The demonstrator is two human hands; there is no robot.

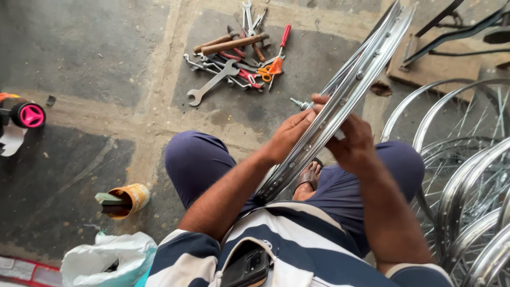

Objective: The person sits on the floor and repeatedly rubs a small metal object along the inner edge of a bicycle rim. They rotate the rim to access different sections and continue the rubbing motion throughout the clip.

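Head view: left hand and right hand pinch the shiny chrome spoked wheel rim; looks liable to slip toward twelve o'clock, onto the scattered steel spanners

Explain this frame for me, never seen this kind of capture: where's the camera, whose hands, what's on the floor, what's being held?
There is one picture, taken by a camera worn on a person's head and looking down at their lap. No machine here: the two bare hands belong to that person, who sits on a grey concrete floor.

Both hands hold a shiny silver metal bicycle wheel rim that runs diagonally across the lap. The left hand grips its near edge; the right hand grips from the other side.

On the floor ahead lies a pile of hand tools: spanners, wooden-handled tools, a red-handled screwdriver. To the left lies a tipped yellow tin can, with a white plastic bag nearby. To the right stands a stack of spoked silver wheels.
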